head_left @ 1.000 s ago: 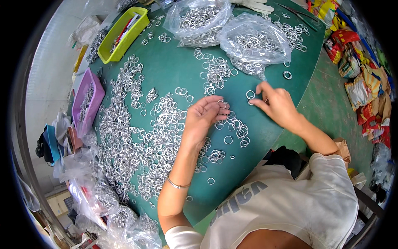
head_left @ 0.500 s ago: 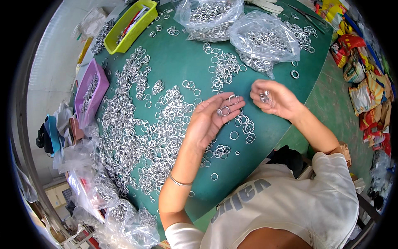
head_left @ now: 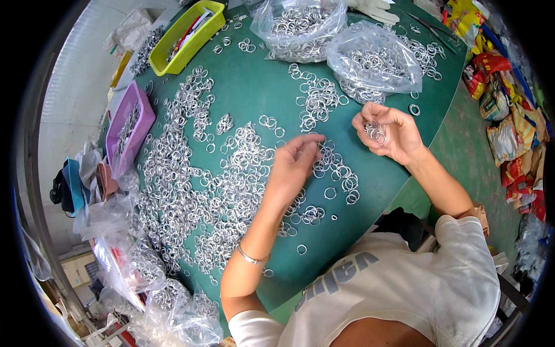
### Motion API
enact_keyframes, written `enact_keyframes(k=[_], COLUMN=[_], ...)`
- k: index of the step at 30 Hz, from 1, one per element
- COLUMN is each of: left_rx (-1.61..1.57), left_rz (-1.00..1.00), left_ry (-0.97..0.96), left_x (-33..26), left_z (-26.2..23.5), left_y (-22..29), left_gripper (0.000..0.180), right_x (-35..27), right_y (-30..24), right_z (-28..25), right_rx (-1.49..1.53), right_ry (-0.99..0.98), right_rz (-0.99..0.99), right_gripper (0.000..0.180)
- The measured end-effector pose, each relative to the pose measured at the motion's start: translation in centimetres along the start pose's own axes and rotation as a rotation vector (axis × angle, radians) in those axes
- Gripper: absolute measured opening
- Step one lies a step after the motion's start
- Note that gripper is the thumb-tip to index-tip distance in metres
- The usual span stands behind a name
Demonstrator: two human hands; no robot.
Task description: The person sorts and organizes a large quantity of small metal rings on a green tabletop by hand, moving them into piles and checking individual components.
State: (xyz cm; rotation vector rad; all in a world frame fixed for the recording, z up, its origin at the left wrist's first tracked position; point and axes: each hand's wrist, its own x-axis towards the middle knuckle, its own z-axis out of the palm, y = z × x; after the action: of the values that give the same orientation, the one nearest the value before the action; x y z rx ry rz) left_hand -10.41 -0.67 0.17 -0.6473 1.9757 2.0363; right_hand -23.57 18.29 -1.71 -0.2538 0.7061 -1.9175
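Many small silver metal rings [head_left: 231, 185] lie heaped and scattered over the green table [head_left: 352, 231]. My left hand [head_left: 295, 165] is turned palm down at the right edge of the big spread, beside a smaller group of rings [head_left: 341, 173]. Its fingers are bent together, and whatever they may hold is hidden. To the right, raised above the table, my right hand [head_left: 396, 136] is curled around several metal rings [head_left: 376, 133], which show between its fingers and palm.
Clear plastic bags of rings [head_left: 376, 61] stand at the back, near scissors [head_left: 430, 26] and a white glove [head_left: 376, 8]. A yellow-green basket [head_left: 185, 37] and a purple basket [head_left: 130, 130] line the left side. Plastic bags [head_left: 167, 289] crowd the lower left; colourful packages [head_left: 509, 133] lie at right.
My left hand has turned from palm up, with rings showing on its fingers, to palm down with fingers bent. My right hand has rotated, and the rings in it show more plainly.
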Motion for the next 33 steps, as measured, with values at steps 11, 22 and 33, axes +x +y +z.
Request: enact_keyframes(k=[11, 22, 33], left_rx=[0.932, 0.012, 0.167], left_rz=[0.573, 0.040, 0.300], left_ry=[0.320, 0.018, 0.319], left_x=[8.0, 3.0, 6.4], left_z=[0.4, -1.0, -4.1], left_y=[1.1, 2.2, 1.1], left_gripper=[0.042, 0.039, 0.019], right_x=[3.8, 2.2, 8.3], right_y=[1.5, 1.3, 1.1], right_z=[-1.0, 1.4, 0.7], right_rx=[-2.215, -1.378, -2.179], right_ry=[0.346, 0.097, 0.132], right_rz=[-0.430, -0.567, -0.359], right_gripper=[0.019, 0.009, 0.012])
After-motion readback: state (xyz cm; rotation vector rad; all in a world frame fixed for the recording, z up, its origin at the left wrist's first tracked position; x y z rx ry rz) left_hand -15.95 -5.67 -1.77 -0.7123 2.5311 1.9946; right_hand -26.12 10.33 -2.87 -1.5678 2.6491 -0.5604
